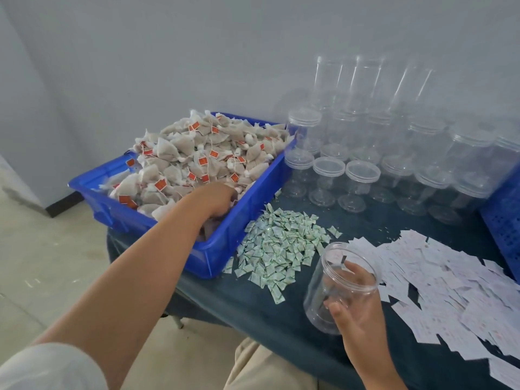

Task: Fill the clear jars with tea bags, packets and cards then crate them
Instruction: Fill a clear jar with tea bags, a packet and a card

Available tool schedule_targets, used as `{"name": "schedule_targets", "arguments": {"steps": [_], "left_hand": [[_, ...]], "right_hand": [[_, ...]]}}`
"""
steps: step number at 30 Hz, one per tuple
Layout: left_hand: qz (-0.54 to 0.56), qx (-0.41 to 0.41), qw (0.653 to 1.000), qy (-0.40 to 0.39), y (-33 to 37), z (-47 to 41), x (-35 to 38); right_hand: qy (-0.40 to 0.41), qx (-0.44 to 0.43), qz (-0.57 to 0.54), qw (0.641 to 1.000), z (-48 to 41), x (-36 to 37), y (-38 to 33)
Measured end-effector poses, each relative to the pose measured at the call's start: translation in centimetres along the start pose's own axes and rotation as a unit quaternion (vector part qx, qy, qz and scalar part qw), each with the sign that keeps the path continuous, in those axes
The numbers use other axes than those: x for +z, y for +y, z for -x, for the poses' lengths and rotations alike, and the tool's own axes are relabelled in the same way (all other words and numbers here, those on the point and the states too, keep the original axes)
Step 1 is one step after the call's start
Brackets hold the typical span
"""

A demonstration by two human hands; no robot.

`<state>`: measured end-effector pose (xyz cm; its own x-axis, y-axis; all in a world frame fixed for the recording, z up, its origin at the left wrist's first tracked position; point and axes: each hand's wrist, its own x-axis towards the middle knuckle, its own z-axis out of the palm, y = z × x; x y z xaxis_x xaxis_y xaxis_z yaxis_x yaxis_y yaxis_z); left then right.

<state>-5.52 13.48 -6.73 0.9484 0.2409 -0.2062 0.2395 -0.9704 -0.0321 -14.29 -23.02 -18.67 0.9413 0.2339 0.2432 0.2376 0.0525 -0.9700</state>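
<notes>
A clear open jar [326,282] is being held tilted, lower right of centre above the worktop [253,311], the right grip [360,319] clamped around it. Centre left, the left grip [218,199] is being hidden among tea bags [197,153] in a blue tray [225,249]; its closure cannot be told.

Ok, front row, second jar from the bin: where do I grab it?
Grip the jar round its wall just below the lid, coming from the near side. It stands upright with other jars close on its left, right and behind, so only the front is free.
</notes>
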Motion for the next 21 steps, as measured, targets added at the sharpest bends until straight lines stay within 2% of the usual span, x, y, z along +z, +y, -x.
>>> {"name": "schedule_targets", "arguments": {"steps": [2, 5, 10, 13, 14, 17, 18, 21], "left_hand": [[0.042, -0.002, 0.999, 0.018, -0.8, 0.2, -0.1], [0.169, -0.029, 0.983, 0.067, -2.4, 0.4, -0.5], [0.396, -0.090, 0.897, 0.173, -4.7, 0.8, -2.0], [0.446, -0.104, 0.860, 0.227, -5.2, 0.9, -3.6], [0.435, -0.107, 0.865, 0.227, -5.0, 1.0, -3.9], [0.340, -0.096, 0.917, 0.185, -4.2, 1.6, -3.8], [0.325, -0.093, 0.925, 0.172, -3.9, 1.7, -3.5], [0.373, -0.083, 0.907, 0.174, -3.0, 1.8, -2.5]], "right_hand": [[-0.001, -0.003, 0.005, 1.000, 0.0, 0.0, 0.1], [0.002, -0.007, 0.005, 1.000, 0.0, 0.1, 0.1], [-0.007, -0.010, -0.010, 1.000, -0.1, 0.2, 0.0], [-0.013, -0.011, -0.015, 1.000, -0.1, 0.4, -0.4], [-0.014, -0.009, -0.016, 1.000, -0.2, 0.4, -0.6], [-0.012, -0.004, -0.017, 1.000, -0.2, 0.5, -0.8], [-0.014, -0.003, -0.016, 1.000, -0.2, 0.5, -0.7], [-0.018, -0.003, 0.002, 1.000, -0.1, 0.6, -0.8]]}}
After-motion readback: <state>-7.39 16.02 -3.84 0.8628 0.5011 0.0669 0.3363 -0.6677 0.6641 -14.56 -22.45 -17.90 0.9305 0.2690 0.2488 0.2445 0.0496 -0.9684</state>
